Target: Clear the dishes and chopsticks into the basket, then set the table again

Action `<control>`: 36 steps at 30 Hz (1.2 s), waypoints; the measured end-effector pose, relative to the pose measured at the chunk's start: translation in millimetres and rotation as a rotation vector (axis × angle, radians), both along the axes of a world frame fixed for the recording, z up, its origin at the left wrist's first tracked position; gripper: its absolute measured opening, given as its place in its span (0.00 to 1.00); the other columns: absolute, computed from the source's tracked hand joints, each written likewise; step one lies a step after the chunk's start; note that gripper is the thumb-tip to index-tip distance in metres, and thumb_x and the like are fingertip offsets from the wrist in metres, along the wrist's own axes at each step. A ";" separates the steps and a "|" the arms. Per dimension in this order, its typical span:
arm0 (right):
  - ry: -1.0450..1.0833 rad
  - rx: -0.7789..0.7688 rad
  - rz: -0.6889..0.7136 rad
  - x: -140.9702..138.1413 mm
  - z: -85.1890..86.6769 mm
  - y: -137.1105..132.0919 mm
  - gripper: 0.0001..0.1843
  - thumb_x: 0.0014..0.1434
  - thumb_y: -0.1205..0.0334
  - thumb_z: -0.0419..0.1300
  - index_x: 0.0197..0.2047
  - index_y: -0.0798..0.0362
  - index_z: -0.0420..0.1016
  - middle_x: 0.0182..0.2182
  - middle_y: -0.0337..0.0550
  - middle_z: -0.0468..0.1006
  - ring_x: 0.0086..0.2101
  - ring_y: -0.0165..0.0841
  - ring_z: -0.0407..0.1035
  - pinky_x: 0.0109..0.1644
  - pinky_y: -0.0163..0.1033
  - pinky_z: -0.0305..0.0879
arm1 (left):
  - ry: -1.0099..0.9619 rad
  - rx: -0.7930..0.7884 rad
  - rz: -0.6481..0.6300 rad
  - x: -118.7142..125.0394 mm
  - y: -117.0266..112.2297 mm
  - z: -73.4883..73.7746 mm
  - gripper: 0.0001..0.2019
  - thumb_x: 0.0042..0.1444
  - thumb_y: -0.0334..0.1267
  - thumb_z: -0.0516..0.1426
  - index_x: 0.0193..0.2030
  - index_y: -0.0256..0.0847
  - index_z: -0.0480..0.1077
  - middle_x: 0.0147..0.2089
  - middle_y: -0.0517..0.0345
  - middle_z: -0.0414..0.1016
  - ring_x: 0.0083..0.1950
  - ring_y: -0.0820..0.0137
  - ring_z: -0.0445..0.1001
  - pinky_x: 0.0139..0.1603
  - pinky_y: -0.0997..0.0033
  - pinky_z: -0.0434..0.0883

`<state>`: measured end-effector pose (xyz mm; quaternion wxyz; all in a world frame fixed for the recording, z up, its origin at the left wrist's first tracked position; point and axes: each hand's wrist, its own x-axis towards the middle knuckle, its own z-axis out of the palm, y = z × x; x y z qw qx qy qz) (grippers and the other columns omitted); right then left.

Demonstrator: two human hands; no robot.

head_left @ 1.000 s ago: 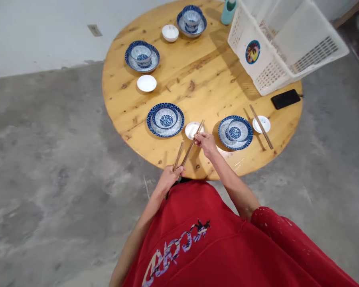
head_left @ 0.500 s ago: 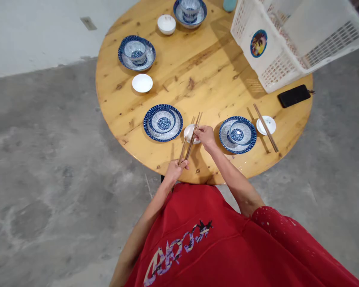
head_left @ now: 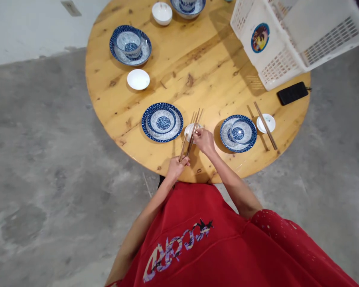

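Near the front edge of the round table, my left hand (head_left: 177,166) is closed round the lower ends of several wooden chopsticks (head_left: 191,140). My right hand (head_left: 204,141) pinches some of these chopsticks higher up, its fingertips over a small white dish (head_left: 189,129) that is partly hidden. To the left of the dish, a blue-and-white bowl (head_left: 163,121) sits on a blue-rimmed plate (head_left: 146,132). To the right, another patterned bowl (head_left: 241,131) stands on a second blue-rimmed plate (head_left: 227,140).
A pair of chopsticks (head_left: 265,126) rests across a white dish (head_left: 270,121) at the right. Behind are a black phone (head_left: 292,93) and a tall white plastic basket (head_left: 278,59). Farther left stand a white dish (head_left: 138,79), a stacked bowl and plate (head_left: 116,51), and a white bowl (head_left: 162,13).
The view has shifted slightly, so the far dishes sit higher and more to the left. Both hands keep their hold on the chopsticks with little movement.
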<state>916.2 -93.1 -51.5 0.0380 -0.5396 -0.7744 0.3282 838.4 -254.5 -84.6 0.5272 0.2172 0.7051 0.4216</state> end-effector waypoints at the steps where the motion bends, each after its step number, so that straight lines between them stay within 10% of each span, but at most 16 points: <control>1: -0.040 0.023 0.011 -0.9 0.9 -2.5 0.12 0.60 0.63 0.53 0.38 0.55 0.77 0.35 0.47 0.82 0.40 0.40 0.76 0.46 0.39 0.66 | 0.015 -0.004 -0.006 -0.2 -0.1 0.1 0.16 0.53 0.48 0.57 0.24 0.38 0.72 0.23 0.60 0.70 0.22 0.75 0.58 0.25 0.73 0.55; 36: -0.396 0.048 0.046 -22.7 20.4 -19.3 0.24 0.70 0.52 0.48 0.49 0.60 0.79 0.44 0.64 0.80 0.48 0.46 0.75 0.51 0.43 0.66 | 0.200 0.038 -0.133 -5.8 -2.2 -6.8 0.18 0.59 0.48 0.54 0.24 0.39 0.73 0.26 0.55 0.75 0.27 0.70 0.69 0.32 0.72 0.62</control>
